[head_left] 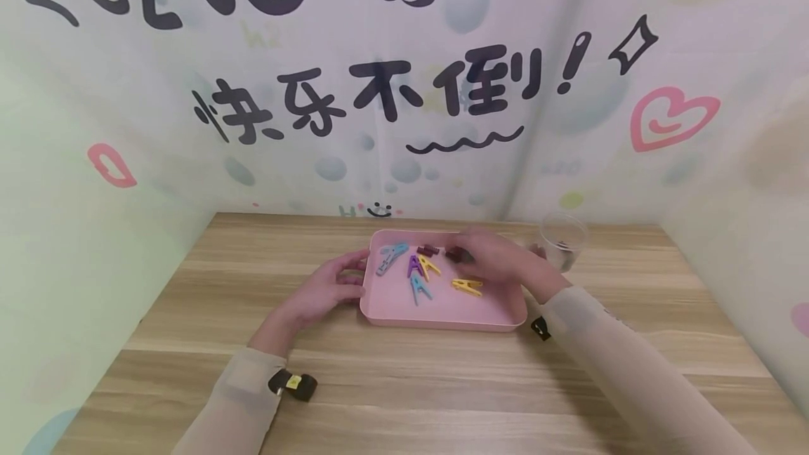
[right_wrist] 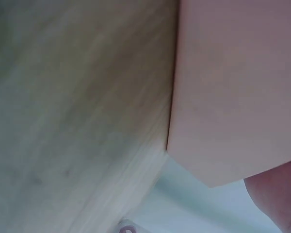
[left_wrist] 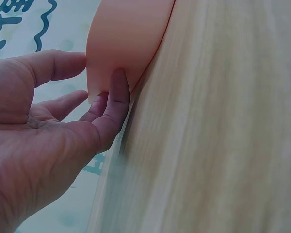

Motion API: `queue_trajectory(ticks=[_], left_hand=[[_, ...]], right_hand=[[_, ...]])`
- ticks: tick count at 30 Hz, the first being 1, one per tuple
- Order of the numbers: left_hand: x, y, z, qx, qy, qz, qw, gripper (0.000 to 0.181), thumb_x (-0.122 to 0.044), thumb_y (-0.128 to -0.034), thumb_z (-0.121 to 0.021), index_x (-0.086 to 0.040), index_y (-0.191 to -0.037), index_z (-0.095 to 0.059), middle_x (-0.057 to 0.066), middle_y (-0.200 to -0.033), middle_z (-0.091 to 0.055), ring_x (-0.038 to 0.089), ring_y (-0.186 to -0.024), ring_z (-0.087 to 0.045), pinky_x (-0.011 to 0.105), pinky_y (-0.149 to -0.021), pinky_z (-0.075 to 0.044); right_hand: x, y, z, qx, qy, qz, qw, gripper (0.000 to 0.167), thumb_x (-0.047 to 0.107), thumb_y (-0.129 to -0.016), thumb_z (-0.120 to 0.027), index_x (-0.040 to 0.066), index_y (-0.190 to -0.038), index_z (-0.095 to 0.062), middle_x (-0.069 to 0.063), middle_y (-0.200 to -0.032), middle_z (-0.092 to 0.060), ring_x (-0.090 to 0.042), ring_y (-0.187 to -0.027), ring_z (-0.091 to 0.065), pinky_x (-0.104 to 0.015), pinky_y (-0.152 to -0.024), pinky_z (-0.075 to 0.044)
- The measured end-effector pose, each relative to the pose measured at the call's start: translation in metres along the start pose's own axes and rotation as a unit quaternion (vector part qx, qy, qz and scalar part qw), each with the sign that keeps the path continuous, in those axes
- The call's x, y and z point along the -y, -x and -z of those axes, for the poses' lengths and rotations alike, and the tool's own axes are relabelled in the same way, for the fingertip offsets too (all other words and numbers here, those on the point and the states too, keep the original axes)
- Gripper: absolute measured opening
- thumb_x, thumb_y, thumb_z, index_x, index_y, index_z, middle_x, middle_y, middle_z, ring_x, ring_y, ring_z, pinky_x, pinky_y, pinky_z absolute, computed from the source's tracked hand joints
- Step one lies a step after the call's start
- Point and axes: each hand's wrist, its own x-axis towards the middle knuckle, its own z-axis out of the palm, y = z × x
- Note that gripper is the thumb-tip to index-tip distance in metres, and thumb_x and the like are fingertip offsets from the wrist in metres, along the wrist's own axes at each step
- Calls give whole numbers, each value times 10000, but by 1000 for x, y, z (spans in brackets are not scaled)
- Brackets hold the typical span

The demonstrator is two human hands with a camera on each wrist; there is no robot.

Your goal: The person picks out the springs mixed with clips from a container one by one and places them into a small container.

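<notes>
A shallow pink tray stands on the table. Inside it lie a yellow clothespin, a purple clothespin, another yellow clothespin, a blue clothespin and a larger grey-blue clip. My left hand touches the tray's left wall from outside, its fingers loosely bent, as the left wrist view shows. Over the tray's back right part is my right hand, with a dark red clip at its fingertips. Whether the fingers pinch that clip is hidden. Further dark red clips lie just left of it.
A clear plastic cup with something dark inside stands behind and right of the tray, close to my right forearm. The wood-grain table meets a printed backdrop at the back. A black wrist device sits on the left sleeve.
</notes>
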Motion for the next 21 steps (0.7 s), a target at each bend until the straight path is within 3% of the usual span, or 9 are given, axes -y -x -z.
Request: queue_trajectory(ticks=[11,21], left_hand=[[-1,0,0,-29,-13,58,10000,739,78,-980,-624,-2,-1647,-317,261,-1525,-448,422,-1312,-572,420,-1012,-590],[0,-1,0,-39,-47,42,10000,736,77,-981,-627,0,-1646,-321,259,-1533,-450,428,-1336,-559,426,-1023,-583]], right_hand=[[-6,-8,-5,61,-92,108,9999,231,186,-978,-782,200,-1198,-715,49,-1006,-642,-166,-941,-586,-327,-825,-511],[-6,-9,-5,204,-158,-8,9997,264,189,-951,-806,213,-1206,-744,75,-1033,-669,-153,-947,-598,-311,-840,-530]])
